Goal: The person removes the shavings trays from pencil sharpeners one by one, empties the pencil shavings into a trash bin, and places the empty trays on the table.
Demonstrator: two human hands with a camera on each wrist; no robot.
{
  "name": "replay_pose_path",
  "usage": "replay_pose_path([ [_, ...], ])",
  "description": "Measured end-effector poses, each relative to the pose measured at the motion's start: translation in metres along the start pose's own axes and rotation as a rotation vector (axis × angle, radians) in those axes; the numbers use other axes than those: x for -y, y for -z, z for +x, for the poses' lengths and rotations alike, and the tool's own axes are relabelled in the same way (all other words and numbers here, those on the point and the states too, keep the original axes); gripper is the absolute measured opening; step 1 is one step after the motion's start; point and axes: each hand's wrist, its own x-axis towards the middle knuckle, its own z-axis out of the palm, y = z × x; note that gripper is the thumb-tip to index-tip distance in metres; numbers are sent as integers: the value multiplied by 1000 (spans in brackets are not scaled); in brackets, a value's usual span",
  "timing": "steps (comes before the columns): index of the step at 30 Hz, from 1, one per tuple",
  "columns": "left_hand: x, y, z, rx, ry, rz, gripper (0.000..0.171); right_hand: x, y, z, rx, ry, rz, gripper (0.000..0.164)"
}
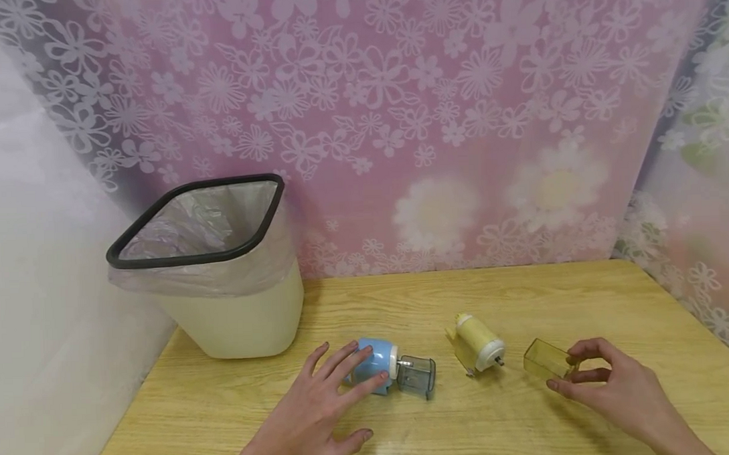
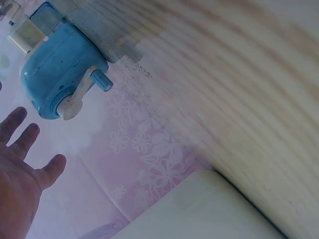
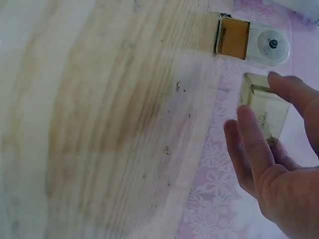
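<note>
A blue crank pencil sharpener lies on the table with a grey see-through shavings drawer at its right end. Over it my left hand spreads its fingers; in the left wrist view the hand is apart from the sharpener, whose crank handle faces it. My right hand pinches a clear yellow shavings drawer between thumb and fingers. Left of that drawer lies a yellow pencil sharpener, its open drawer slot showing in the right wrist view.
A cream waste bin with a black rim and a clear liner stands at the table's back left. Behind the wooden table hangs a pink flowered curtain. A white surface borders the left side.
</note>
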Motion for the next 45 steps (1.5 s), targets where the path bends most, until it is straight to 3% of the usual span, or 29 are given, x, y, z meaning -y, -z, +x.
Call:
replay_pose_path([
  [7,-2,1,1,43,25,-13,83,1,-10,-2,55,21,-16,63],
  [14,-4,3,2,64,36,-22,82,-1,-20,-1,89,69,-102,59],
  [20,-2,3,1,40,31,-25,82,3,-25,-2,77,125,-176,55],
  [26,2,3,2,-16,-1,-1,84,10,-31,-3,21,230,-265,59],
  [30,3,4,3,-34,-9,8,84,13,-35,-2,40,307,-268,62],
  [34,5,5,1,-20,5,14,83,18,-41,-2,81,325,-260,61],
  [45,9,8,-1,-24,4,14,85,37,-62,-5,56,280,-268,58],
])
